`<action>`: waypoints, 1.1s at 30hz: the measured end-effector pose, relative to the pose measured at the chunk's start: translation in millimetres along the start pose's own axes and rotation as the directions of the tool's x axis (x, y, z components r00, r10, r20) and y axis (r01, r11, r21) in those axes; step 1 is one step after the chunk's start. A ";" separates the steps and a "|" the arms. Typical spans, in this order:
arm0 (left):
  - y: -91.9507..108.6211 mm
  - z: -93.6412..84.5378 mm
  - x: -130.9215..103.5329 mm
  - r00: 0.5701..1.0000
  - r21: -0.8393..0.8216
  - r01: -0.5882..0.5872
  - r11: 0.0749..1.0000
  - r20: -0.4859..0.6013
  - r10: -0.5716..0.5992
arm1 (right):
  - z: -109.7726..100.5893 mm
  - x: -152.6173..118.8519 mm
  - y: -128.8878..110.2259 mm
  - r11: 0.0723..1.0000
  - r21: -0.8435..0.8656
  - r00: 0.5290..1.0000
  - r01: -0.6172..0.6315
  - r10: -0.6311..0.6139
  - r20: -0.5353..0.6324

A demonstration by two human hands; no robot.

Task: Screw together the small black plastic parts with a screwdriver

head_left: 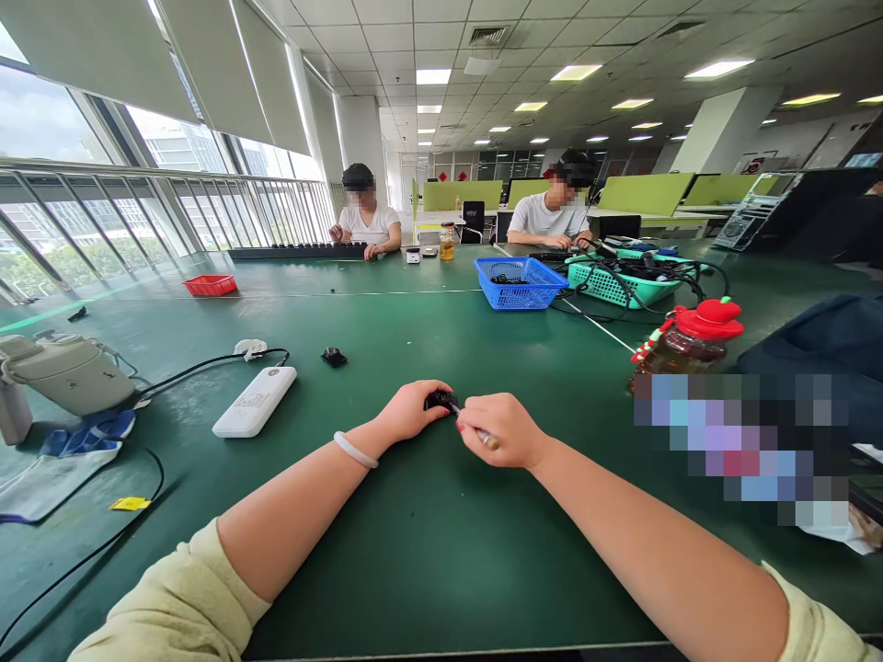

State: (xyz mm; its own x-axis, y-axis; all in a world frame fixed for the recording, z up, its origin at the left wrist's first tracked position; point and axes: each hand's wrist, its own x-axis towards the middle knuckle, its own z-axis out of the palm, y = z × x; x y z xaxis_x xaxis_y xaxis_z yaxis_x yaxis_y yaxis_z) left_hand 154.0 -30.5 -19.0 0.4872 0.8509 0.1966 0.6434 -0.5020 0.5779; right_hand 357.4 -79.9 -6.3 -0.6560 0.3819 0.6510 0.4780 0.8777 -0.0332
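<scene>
My left hand (408, 411) is closed on a small black part (439, 400), which it holds low at the green table's middle. Fingers cover much of that part, so its exact kind does not show. In the fist of my right hand (507, 430) is a slim screwdriver-like tool (489, 440) with a rounded tan end. Its thin tip points left and meets the black part, or comes very close to it. Another small black piece (335, 357) lies on the table beyond my left hand.
A white power bank (255, 402) with a black cable lies left. Farther off are a red tray (211, 285), a blue basket (521, 283) and a green basket (624, 283) of cables. A red-lidded bottle (690, 345) stands right. Two people sit across the table (428, 570).
</scene>
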 end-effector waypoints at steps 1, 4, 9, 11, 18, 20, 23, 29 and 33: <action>0.4 -0.3 -0.1 1.000 -0.001 0.003 1.000 0.006 -0.003 | -2.1 -1.0 1.3 0.995 0.060 0.997 -0.075 0.077 -0.025; 1.6 -1.2 -0.4 1.000 -0.005 0.005 1.000 0.015 -0.005 | -4.9 -2.7 3.0 0.969 0.174 0.981 -0.175 0.186 -0.050; 2.3 -1.4 -1.0 1.000 -0.014 0.008 1.000 0.000 -0.008 | 3.2 0.5 -1.0 0.998 0.056 0.999 -0.001 0.003 -0.041; 2.4 -1.4 -1.4 1.000 -0.011 0.009 1.000 -0.005 -0.010 | 6.7 2.1 -3.7 0.996 -0.038 0.996 0.084 -0.085 -0.023; 2.2 -1.5 -1.9 1.000 0.000 0.010 1.000 -0.007 -0.010 | 11.4 2.9 -7.7 0.952 -0.208 0.974 0.226 -0.222 0.044; 2.3 -1.5 -2.0 1.000 -0.002 0.008 1.000 -0.007 -0.008 | 12.3 3.0 -7.8 0.952 -0.220 0.977 0.213 -0.204 0.064; 2.6 -1.4 -1.8 1.000 0.000 0.013 1.000 -0.006 -0.013 | 18.1 3.1 -10.6 0.951 -0.224 0.974 0.213 -0.188 0.126; 1.6 -0.1 -1.0 1.000 0.004 0.023 1.000 -0.011 -0.023 | 32.8 4.3 -18.8 0.948 -0.220 0.933 0.229 -0.149 0.328; 1.0 -0.5 -1.3 1.000 -0.001 0.026 1.000 -0.016 -0.026 | 22.5 4.2 -10.8 0.976 -0.166 0.978 0.141 -0.111 0.178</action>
State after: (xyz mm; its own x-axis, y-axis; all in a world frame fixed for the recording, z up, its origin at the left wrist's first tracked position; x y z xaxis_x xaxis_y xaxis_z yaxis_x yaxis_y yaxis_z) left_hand 153.8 -32.0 -18.3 0.4611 0.8659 0.1942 0.6553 -0.4798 0.5835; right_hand 336.3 -81.2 -20.2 -0.7985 0.3277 0.5050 0.4713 0.8622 0.1856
